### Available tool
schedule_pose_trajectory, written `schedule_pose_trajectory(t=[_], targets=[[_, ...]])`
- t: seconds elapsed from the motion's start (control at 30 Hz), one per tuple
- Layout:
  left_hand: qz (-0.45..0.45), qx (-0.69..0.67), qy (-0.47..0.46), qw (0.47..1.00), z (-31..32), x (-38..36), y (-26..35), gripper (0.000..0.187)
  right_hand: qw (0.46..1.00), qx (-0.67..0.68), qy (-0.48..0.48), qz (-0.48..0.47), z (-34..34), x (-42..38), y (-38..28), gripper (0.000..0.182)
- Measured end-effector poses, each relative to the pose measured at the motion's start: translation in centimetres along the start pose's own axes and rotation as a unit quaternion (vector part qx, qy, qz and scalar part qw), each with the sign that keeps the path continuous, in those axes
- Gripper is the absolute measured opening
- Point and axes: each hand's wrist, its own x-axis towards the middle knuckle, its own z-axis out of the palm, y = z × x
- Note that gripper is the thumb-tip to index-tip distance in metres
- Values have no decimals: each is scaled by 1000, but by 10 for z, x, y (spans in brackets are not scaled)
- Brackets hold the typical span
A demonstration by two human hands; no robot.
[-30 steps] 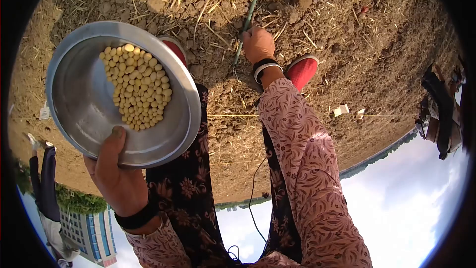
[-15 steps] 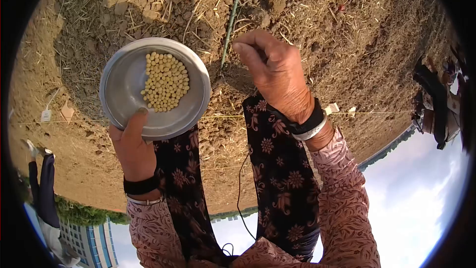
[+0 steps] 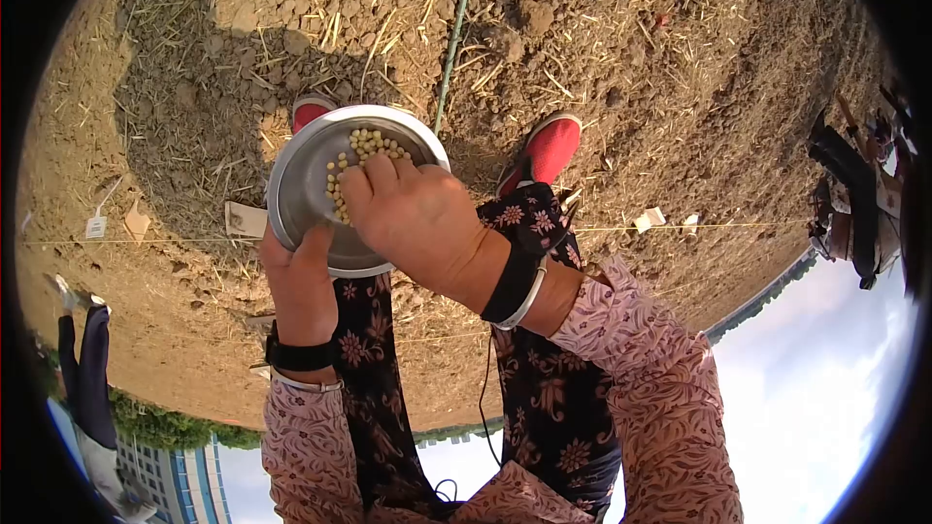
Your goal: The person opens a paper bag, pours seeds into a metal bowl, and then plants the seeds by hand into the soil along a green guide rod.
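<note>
While the round silver metal bowl (image 3: pixel 311 204) sits tilted above the tilled soil (image 3: pixel 631 58), gripped at its near rim by the left hand (image 3: pixel 299 277), the right hand (image 3: pixel 413 213) reaches inside, fingers curled into the pale yellow seeds (image 3: pixel 361 147); whether any are pinched is hidden. Many seeds remain. Red shoes (image 3: pixel 546 147) flank a thin green rod (image 3: pixel 454 34).

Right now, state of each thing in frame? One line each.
metal bowl: held up at its near rim, partly filled.
seeds: loose in the bowl, partly hidden by the hand.
left hand: gripping the bowl rim, thumb inside.
right hand: fingers down in the seeds; grip unclear.
green rod: on the soil, untouched.
</note>
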Motion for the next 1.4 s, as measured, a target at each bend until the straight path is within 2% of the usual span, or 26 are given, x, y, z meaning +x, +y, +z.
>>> schedule_pose_trajectory(t=[0.17,0.23,0.3,0.37,0.43,0.6,0.67,0.7,0.77,0.8,0.9,0.97,1.03,1.1,1.17,1.2,1.27,1.3,1.37,1.4], targets=[[2,9,-3,1000,2,-1,2,28,999,11,-33,13,-8,-7,0,14],[-23,-36,-4,999,4,-1,6,27,992,125,-10,11,-17,-13,2,12],[-9,-46,8,999,1,0,4,27,965,260,16,44,-29,-19,17,10],[10,-52,18,998,-6,5,4,26,926,347,75,130,-29,-24,41,10],[42,20,49,998,-14,7,1,29,876,403,55,261,-7,-34,70,11],[30,-14,85,996,-10,6,7,34,875,334,33,349,106,-40,126,15],[17,-31,90,995,-7,4,10,34,866,254,86,423,140,-34,134,17],[22,-7,88,996,-7,3,10,34,864,255,87,425,155,-32,136,17],[29,19,85,996,-5,5,12,33,837,216,126,486,177,-25,140,17],[25,-2,83,996,-3,5,14,33,814,236,106,520,182,-21,141,17],[16,-5,85,996,-1,4,18,31,787,232,129,557,193,-11,138,19],[12,12,90,996,-5,3,15,31,779,247,131,562,195,-7,139,19],[33,88,94,991,-10,3,9,31,787,209,128,567,198,-3,139,19],[22,60,93,994,-8,3,12,31,775,239,98,577,201,-4,144,21],[10,32,92,995,-8,3,12,31,802,218,129,541,207,-7,148,19],[35,77,84,993,-11,3,9,31,802,218,129,541,209,-10,149,19],[61,121,78,988,-13,3,5,32,774,319,123,533,208,-19,150,18],[49,111,98,988,-11,2,3,32,774,317,119,534,195,-24,147,18],[39,98,122,987,-8,2,4,32,819,354,115,437,144,-24,130,17],[28,28,86,996,-4,4,7,33,829,355,102,420,113,-23,121,13]])
